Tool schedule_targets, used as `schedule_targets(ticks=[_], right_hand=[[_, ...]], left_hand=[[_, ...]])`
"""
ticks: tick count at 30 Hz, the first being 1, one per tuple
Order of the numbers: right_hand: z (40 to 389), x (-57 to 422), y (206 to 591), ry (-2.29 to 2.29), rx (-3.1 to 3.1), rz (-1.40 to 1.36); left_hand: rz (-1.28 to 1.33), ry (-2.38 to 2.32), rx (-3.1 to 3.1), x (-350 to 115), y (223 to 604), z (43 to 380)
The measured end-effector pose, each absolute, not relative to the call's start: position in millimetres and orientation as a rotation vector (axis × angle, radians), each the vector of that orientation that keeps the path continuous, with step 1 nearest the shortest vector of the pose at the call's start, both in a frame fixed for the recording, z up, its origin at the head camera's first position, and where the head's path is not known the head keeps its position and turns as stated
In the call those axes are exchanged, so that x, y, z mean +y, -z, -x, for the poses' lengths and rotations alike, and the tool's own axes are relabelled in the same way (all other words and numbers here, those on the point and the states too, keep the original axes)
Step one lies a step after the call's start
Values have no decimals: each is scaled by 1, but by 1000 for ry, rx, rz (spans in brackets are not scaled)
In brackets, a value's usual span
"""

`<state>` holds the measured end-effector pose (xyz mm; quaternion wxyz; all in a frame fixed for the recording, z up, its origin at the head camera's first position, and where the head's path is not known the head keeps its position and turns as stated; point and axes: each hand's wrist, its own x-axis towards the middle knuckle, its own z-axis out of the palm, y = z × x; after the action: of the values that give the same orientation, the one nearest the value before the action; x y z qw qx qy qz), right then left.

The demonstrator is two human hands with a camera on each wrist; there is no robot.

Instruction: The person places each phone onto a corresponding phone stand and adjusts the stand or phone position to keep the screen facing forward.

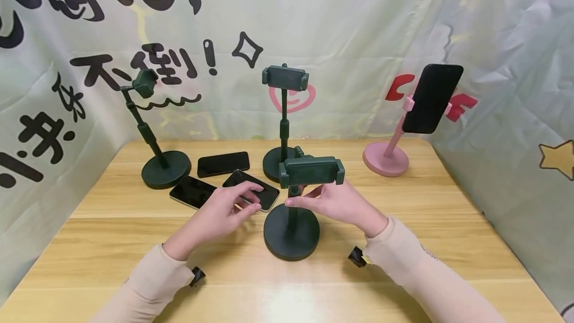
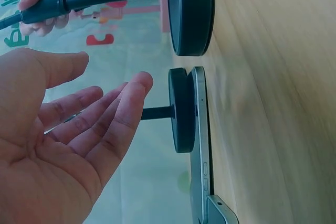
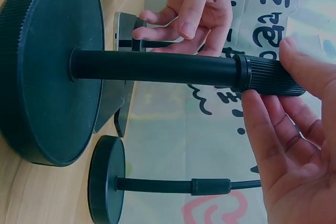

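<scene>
A dark green phone stand (image 1: 291, 241) stands upright near the middle of the table, its clamp (image 1: 311, 171) on top. My right hand (image 1: 336, 201) holds the pole from the right; in the right wrist view, thumb and fingers lie on either side of its ribbed collar (image 3: 273, 77). Left of that stand, my left hand (image 1: 226, 208) hovers with loosely bent fingers, holding nothing. Beneath and beyond it lie a phone (image 1: 266, 196), a second phone (image 1: 190, 191) and a third phone (image 1: 224, 163), dark screens up. The left wrist view shows its palm and spread fingers.
Behind stand another green stand (image 1: 284, 128) and, at the left, a tilted-headed green stand (image 1: 163, 168). At the back right, a pink stand (image 1: 385, 159) bears a black phone (image 1: 432, 98). Printed cloth (image 1: 341, 24) hangs around the wooden table (image 1: 112, 233).
</scene>
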<state>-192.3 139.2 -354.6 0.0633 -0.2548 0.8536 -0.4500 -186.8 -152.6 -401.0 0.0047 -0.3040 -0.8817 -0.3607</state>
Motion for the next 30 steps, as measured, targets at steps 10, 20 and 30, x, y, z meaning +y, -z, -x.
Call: schedule_targets(ticks=[10, 20, 30], right_hand=[[200, 142, 355, 1368, 2529, 836], [227, 165, 364, 1355, 2225, 906], [258, 167, 375, 1224, 2320, 825]], left_hand=[[944, 1120, -2765, -158, 403, 190], [862, 1075, -2786, -166, 403, 194], [748, 1035, -2870, -176, 408, 199]])
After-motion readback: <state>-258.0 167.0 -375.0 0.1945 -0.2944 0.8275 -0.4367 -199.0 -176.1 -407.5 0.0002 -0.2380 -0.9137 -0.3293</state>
